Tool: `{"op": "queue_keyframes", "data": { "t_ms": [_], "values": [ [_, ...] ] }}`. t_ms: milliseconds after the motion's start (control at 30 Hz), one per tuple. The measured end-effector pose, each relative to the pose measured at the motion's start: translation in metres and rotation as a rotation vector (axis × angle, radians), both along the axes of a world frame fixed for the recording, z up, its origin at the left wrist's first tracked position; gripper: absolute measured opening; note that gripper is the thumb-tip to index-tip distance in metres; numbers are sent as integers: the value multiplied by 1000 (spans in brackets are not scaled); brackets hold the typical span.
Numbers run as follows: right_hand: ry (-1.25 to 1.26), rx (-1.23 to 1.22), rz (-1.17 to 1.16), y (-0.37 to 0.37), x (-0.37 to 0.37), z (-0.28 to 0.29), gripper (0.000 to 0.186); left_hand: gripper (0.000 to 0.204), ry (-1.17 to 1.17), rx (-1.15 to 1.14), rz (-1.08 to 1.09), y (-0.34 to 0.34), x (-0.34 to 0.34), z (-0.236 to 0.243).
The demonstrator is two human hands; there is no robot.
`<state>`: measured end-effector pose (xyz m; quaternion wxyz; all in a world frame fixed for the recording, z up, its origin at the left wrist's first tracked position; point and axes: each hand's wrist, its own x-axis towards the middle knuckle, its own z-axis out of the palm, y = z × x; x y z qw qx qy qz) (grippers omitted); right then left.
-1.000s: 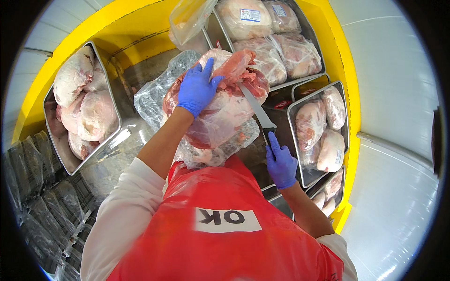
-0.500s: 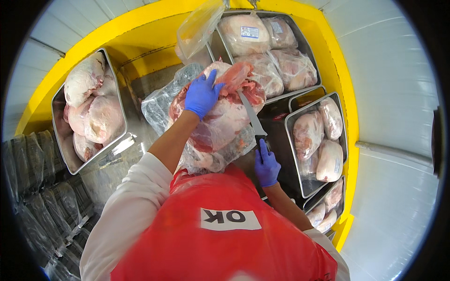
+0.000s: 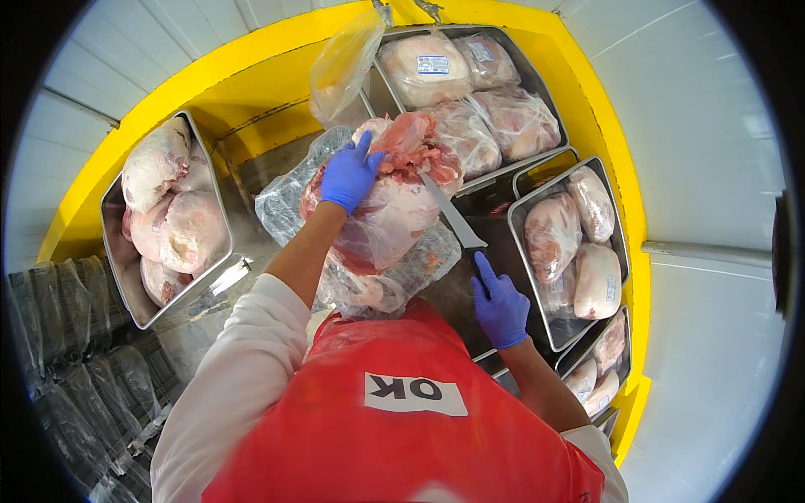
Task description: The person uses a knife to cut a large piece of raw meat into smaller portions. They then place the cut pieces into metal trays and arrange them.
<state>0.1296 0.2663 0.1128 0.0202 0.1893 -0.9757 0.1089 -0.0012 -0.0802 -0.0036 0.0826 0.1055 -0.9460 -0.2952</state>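
A large raw cut of meat [image 3: 381,218], pale fat outside and red flesh at its far end, lies in front of me on crumpled clear plastic wrap [image 3: 289,197]. My left hand [image 3: 350,174], in a blue glove, presses on its upper left part with fingers spread, beside a raised red flap of flesh [image 3: 409,138]. My right hand [image 3: 501,312], also blue-gloved, is closed round the black handle of a knife [image 3: 453,214]. The blade slants up to the left, its tip at the red flesh by the flap. Whether the tip is in the meat, I cannot tell.
Metal trays of meat stand around: an unwrapped load in the left tray [image 3: 225,251], bagged pieces in the far tray [image 3: 563,117] and the right tray [image 3: 513,239], and another lower right. A clear bag [image 3: 345,67] hangs at the back. A yellow rim [image 3: 625,159] curves around.
My right hand has drawn the knife slightly back to the right. The red flesh around the cut looks more opened out. My left hand stays on the meat. The view has shifted a little.
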Motion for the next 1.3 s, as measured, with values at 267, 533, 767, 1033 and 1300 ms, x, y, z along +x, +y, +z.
{"op": "queue_keyframes", "data": {
  "t_ms": [267, 533, 767, 1033, 1300],
  "values": [
    [-40, -47, -3, 26, 12, -6, 45, 64, 2, 30, -51, -4, 2, 5],
    [-61, -155, -1, 58, 24, -24, 47, 29, 283, 69, -112, 66, 53, 55],
    [-125, -206, -88, 95, 46, -38, 48, 24, 71, -96, -196, 97, 11, 47],
    [-121, -362, -245, 123, 80, -81, 52, 13, 193, 252, -57, 80, 48, 56],
    [-213, -353, -266, 127, 87, -93, 51, 10, 327, 147, 505, -7, 153, 23]
  ]
}}
